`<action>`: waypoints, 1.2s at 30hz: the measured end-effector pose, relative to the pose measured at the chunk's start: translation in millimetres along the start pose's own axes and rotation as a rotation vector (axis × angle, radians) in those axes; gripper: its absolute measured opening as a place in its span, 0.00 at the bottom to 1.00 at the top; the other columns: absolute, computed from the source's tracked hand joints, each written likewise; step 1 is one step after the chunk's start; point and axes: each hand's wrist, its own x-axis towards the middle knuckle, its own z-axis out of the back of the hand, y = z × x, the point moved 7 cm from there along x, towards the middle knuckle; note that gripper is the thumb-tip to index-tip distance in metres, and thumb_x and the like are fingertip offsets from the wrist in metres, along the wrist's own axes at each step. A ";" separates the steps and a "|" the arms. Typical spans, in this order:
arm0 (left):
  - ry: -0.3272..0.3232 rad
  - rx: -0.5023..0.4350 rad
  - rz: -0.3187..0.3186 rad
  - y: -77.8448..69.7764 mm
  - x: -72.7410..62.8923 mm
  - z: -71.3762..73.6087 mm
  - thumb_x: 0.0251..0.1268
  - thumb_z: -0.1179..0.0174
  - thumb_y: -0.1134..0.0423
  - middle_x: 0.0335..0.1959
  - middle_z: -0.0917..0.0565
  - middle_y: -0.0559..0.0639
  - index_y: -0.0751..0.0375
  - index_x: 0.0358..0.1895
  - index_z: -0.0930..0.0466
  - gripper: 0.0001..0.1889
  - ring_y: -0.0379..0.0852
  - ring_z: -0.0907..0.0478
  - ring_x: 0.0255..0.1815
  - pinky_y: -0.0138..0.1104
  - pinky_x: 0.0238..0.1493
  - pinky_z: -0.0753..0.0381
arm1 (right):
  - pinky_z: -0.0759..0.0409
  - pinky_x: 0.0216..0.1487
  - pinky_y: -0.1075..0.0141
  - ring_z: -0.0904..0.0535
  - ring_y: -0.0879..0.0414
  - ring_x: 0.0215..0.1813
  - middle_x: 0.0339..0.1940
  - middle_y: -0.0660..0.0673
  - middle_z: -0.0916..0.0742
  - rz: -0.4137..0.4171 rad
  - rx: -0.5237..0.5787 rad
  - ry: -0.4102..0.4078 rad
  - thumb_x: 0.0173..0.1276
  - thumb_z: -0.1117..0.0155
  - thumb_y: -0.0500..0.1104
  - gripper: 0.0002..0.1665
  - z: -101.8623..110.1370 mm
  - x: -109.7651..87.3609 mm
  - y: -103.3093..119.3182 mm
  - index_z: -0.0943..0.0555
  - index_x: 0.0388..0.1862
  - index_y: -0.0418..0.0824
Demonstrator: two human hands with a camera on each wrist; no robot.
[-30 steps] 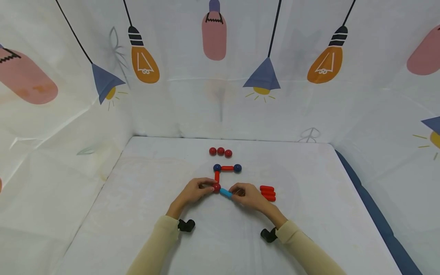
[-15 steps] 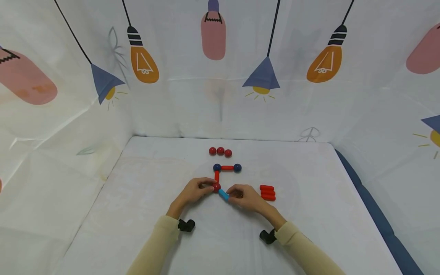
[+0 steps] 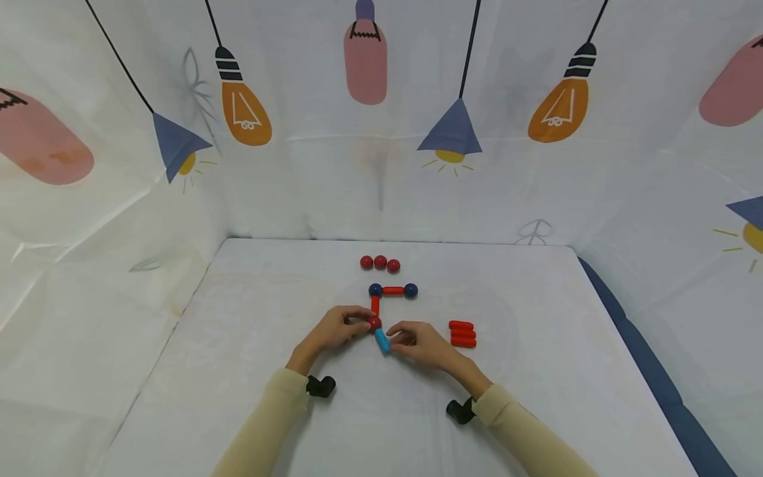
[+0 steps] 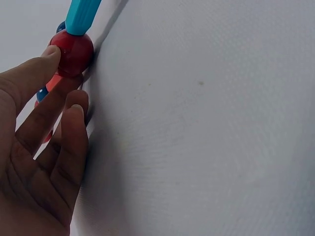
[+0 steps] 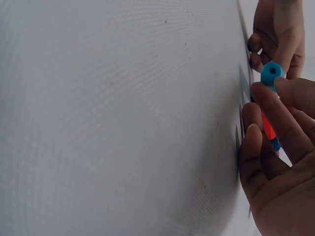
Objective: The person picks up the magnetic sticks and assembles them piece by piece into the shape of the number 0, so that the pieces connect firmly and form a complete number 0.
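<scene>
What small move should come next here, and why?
Probably swing the light-blue rod slightly left, in line with the red rod beyond the red ball: it slants off that ball, which the left hand pinches, and the right hand is at its free end.

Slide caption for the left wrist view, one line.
Left hand pinches a glossy red ball, with one end of a faceted light-blue rod against it.

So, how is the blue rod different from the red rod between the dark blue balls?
The blue rod has the red ball at one end only; the red rod has dark blue balls at both. In the head view, the blue rod slants downward; the red rod lies sideways. Both are short rods.
</scene>
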 end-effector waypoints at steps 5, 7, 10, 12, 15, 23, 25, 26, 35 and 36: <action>0.009 0.016 -0.004 0.6 1.7 0.2 0.73 0.35 0.55 0.55 0.13 0.50 0.50 0.60 0.14 0.16 0.44 0.21 0.40 0.34 0.35 0.18 | 0.14 0.56 0.59 0.11 0.55 0.49 0.47 0.47 0.08 0.014 0.003 0.013 0.72 0.31 0.42 0.16 -3.6 1.8 2.7 0.17 0.58 0.44; 0.010 0.016 -0.001 0.3 2.1 0.0 0.73 0.35 0.55 0.55 0.13 0.49 0.49 0.59 0.14 0.16 0.45 0.21 0.40 0.34 0.35 0.18 | 0.15 0.55 0.60 0.11 0.55 0.50 0.48 0.47 0.08 0.013 0.009 0.018 0.72 0.31 0.41 0.17 -4.8 2.2 3.5 0.17 0.58 0.44; 0.010 0.019 0.002 -0.1 2.8 -0.6 0.72 0.35 0.55 0.55 0.13 0.49 0.48 0.59 0.14 0.15 0.45 0.21 0.41 0.35 0.35 0.17 | 0.15 0.55 0.62 0.12 0.56 0.50 0.48 0.49 0.08 0.014 0.015 0.022 0.72 0.31 0.41 0.17 -6.4 2.5 4.0 0.17 0.58 0.44; 0.009 0.021 -0.002 -0.2 3.4 -0.9 0.72 0.35 0.55 0.55 0.13 0.49 0.49 0.59 0.14 0.15 0.45 0.21 0.42 0.35 0.37 0.17 | 0.15 0.55 0.63 0.12 0.57 0.49 0.47 0.49 0.08 0.017 0.016 0.023 0.71 0.31 0.40 0.18 -7.4 2.6 3.8 0.17 0.58 0.44; 0.007 0.029 -0.013 -0.4 4.2 -1.2 0.73 0.35 0.56 0.55 0.12 0.48 0.50 0.59 0.14 0.15 0.45 0.21 0.43 0.35 0.39 0.18 | 0.16 0.54 0.67 0.13 0.59 0.48 0.46 0.51 0.08 0.025 0.011 0.021 0.70 0.30 0.39 0.18 -8.6 2.8 2.7 0.17 0.58 0.45; 0.000 0.020 -0.008 0.6 5.0 -0.3 0.71 0.34 0.55 0.51 0.11 0.48 0.51 0.58 0.13 0.15 0.42 0.22 0.30 0.34 0.35 0.19 | 0.17 0.53 0.66 0.12 0.59 0.48 0.45 0.52 0.08 0.041 0.017 0.014 0.70 0.30 0.41 0.18 -11.5 4.0 2.2 0.17 0.58 0.45; 0.002 0.012 0.003 2.0 4.7 -0.2 0.71 0.33 0.54 0.50 0.11 0.48 0.51 0.58 0.13 0.16 0.42 0.23 0.27 0.34 0.32 0.20 | 0.16 0.56 0.63 0.12 0.60 0.49 0.46 0.52 0.07 0.038 0.028 0.018 0.71 0.30 0.42 0.17 -12.8 4.3 1.7 0.17 0.58 0.45; 0.004 0.010 0.007 2.3 4.6 -0.3 0.71 0.33 0.53 0.49 0.11 0.47 0.51 0.58 0.13 0.16 0.42 0.23 0.26 0.33 0.32 0.21 | 0.16 0.57 0.62 0.11 0.60 0.50 0.46 0.52 0.07 0.035 0.035 0.020 0.71 0.30 0.42 0.17 -13.4 4.3 1.3 0.17 0.57 0.45; 0.015 -0.004 0.019 2.3 4.3 1.2 0.70 0.33 0.52 0.40 0.12 0.46 0.50 0.59 0.13 0.17 0.40 0.26 0.21 0.30 0.25 0.27 | 0.16 0.60 0.57 0.11 0.61 0.49 0.44 0.51 0.07 0.027 0.039 0.020 0.72 0.31 0.42 0.14 -13.3 6.1 1.0 0.15 0.55 0.42; 0.015 -0.004 0.020 2.1 4.3 1.4 0.70 0.33 0.52 0.39 0.12 0.46 0.50 0.59 0.13 0.18 0.40 0.26 0.21 0.30 0.25 0.27 | 0.16 0.60 0.57 0.11 0.61 0.49 0.44 0.51 0.07 0.027 0.036 0.022 0.72 0.31 0.42 0.14 -13.3 6.4 1.2 0.14 0.55 0.42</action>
